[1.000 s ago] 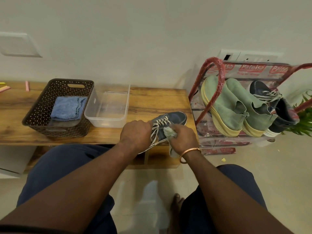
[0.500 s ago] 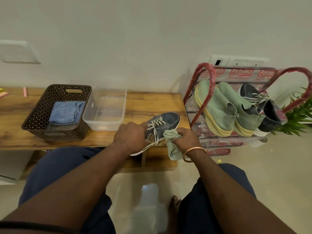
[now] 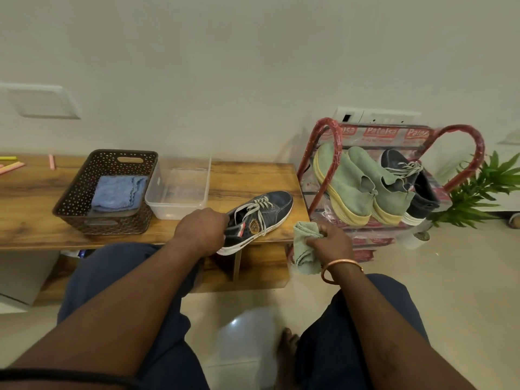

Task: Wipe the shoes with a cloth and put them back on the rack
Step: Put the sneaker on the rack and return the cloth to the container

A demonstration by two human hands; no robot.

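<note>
A dark blue sneaker point(image 3: 260, 215) with pale laces lies on the right end of the wooden bench point(image 3: 247, 178), toe pointing right and away. My left hand point(image 3: 201, 230) grips its heel end. My right hand point(image 3: 332, 243) holds a crumpled pale green cloth point(image 3: 304, 246) just right of the shoe, apart from it, off the bench's corner. The red shoe rack point(image 3: 332, 142) stands to the right, holding two green slip-on shoes point(image 3: 363, 187) and a second dark blue sneaker point(image 3: 410, 181).
A brown perforated basket point(image 3: 84, 209) with a folded blue cloth point(image 3: 118, 192) sits on the bench, beside a clear plastic tub point(image 3: 180, 206). Coloured chalk sticks point(image 3: 17, 164) lie far left. A green plant point(image 3: 484, 190) stands right of the rack. My knees and a bare foot are below.
My right hand has drawn the green cloth off the sneaker's side and moved right and down, clear of the shoe. My left hand keeps holding the heel.
</note>
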